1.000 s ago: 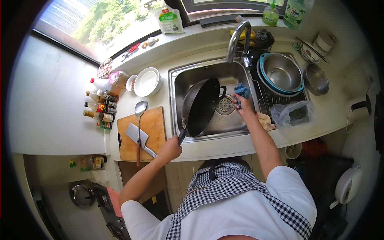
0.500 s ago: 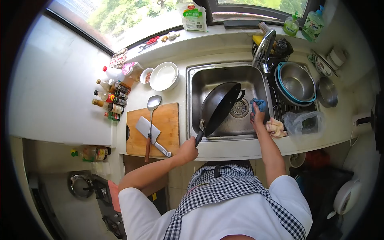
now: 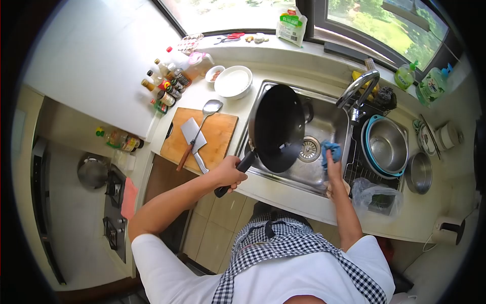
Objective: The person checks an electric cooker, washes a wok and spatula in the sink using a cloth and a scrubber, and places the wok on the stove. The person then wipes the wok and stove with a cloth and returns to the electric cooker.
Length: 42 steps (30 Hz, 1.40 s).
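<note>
My left hand [image 3: 230, 173] is wrapped round the handle of a black wok [image 3: 277, 129], which is tilted over the left part of the steel sink [image 3: 329, 114]. At the sink's right side, my right hand [image 3: 334, 169] grips a crumpled blue cloth [image 3: 331, 152]. The sink drain [image 3: 309, 149] shows between the wok and the cloth. A beige cloth lies by my right wrist, partly hidden behind it.
Left of the sink, a cutting board [image 3: 217, 131] bears a cleaver [image 3: 192, 133] and a spatula [image 3: 211, 107]. A faucet [image 3: 362, 83] arches over the sink's back right. Steel basins [image 3: 387, 144] and a plastic bag [image 3: 374, 195] stand at right. A stove [image 3: 115, 213] is at lower left.
The view has swung left. The wok has been raised from inside the sink and turned, so its inner face shows more. The blue cloth stays in my right hand.
</note>
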### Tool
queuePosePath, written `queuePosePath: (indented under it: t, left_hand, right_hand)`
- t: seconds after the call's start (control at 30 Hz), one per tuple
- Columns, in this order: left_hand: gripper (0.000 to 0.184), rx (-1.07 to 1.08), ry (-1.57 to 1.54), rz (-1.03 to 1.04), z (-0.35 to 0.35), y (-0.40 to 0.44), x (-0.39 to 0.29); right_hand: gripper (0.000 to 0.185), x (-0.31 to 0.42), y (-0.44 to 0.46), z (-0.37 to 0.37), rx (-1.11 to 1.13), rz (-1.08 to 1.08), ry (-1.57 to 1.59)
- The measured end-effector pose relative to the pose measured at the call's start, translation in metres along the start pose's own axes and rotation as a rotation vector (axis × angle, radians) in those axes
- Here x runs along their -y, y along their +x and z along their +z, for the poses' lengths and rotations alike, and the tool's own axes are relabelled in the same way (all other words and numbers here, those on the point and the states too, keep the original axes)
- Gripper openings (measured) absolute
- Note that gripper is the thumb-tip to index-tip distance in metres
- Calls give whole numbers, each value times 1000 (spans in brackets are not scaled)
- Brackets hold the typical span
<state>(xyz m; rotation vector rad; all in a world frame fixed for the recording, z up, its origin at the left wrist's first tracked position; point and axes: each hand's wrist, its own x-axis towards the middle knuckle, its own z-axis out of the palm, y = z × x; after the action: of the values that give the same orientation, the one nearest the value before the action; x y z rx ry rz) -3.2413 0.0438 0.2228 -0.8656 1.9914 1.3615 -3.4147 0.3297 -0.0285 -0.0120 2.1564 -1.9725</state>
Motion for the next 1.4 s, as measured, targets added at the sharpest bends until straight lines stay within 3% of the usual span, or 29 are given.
queuePosePath:
  t: [0.03, 0.1, 0.2, 0.3, 0.33, 0.43, 0.47, 0.57, 0.63, 0.67, 0.77, 0.93, 0.97, 1.0, 1.1, 1.2, 1.3, 1.4]
  left_hand:
    - [19, 22, -80, -2, -1, -13, -5]
    - [19, 44, -155, 47, 6, -38, -3]
    - [19, 62, -235, 79, 19, -64, -4]
    - [18, 217, -587, 90, 28, -64, 13]
    - [17, 264, -687, 104, 33, -64, 17]
    - [16, 397, -971, 111, 46, -62, 25]
    - [15, 416, -1012, 108, 51, -59, 29]
    - [15, 529, -1185, 112, 64, -55, 27]
    - [15, 534, -1183, 119, 72, -53, 25]
    - [16, 539, -1182, 119, 74, -51, 26]
    - [15, 518, -1138, 74, 83, -50, 27]
    - [18, 543, -935, 58, 85, -47, 30]
    - [19, 546, -941, 58, 85, -48, 27]
    - [19, 547, -946, 54, 85, -50, 26]
    - [21, 535, -933, 37, 85, -57, 20]
    - [23, 512, -946, 20, 85, -70, 20]
    - [25, 486, -992, -1, 84, -86, 17]
    - [27, 474, -1021, 5, 81, -101, 20]
  right_hand:
    - [45, -15, 5, -4, -112, -101, 49]
    - [52, 43, -14, -16, -240, -109, 233]
    - [52, 68, -12, -28, -269, -129, 374]
    - [53, 90, -17, -28, -131, 125, 712]
    - [52, 98, -22, -26, -143, 36, 705]
    - [52, 132, -51, -12, -248, -299, 571]
    - [56, 145, -66, -9, -219, -403, 328]
    - [66, 144, -89, 29, -102, -726, 21]
    - [73, 140, -105, 54, -11, -801, -315]
    - [70, 134, -107, 67, -26, -823, -220]
    - [67, 135, -99, 64, -101, -865, -362]
    - [49, 138, -43, 48, -73, -712, -141]
    - [45, 130, -18, 45, 81, -530, 107]
    - [40, 119, 14, 44, 113, -556, 187]
    - [36, 110, 70, 33, 358, -387, 129]
    - [39, 112, 96, 37, 452, -159, 151]
    - [38, 99, 128, 49, 651, 172, 183]
    - [46, 77, 148, 62, 769, 361, 172]
